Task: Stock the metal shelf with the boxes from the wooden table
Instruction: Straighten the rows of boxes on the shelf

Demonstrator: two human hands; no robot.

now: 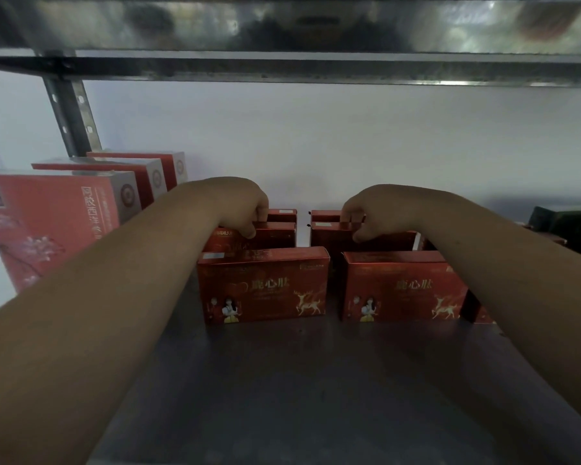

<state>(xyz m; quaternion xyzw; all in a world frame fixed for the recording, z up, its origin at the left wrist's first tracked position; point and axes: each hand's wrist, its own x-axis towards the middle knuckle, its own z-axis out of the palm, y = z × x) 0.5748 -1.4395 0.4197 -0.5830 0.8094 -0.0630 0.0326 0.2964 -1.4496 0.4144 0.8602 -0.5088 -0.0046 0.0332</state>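
Two dark red boxes stand nearest on the metal shelf (299,380): left front box (262,285) and right front box (401,286), both glossy card with crisp edges. Behind them, the left hand (245,209) pinches the left middle box (265,234), and the right hand (366,213) pinches the right middle box (363,238), each grip narrow on the top edge. Advice: seat both squarely and keep the rows parallel. Pale pink cartons (54,223) stand far left.
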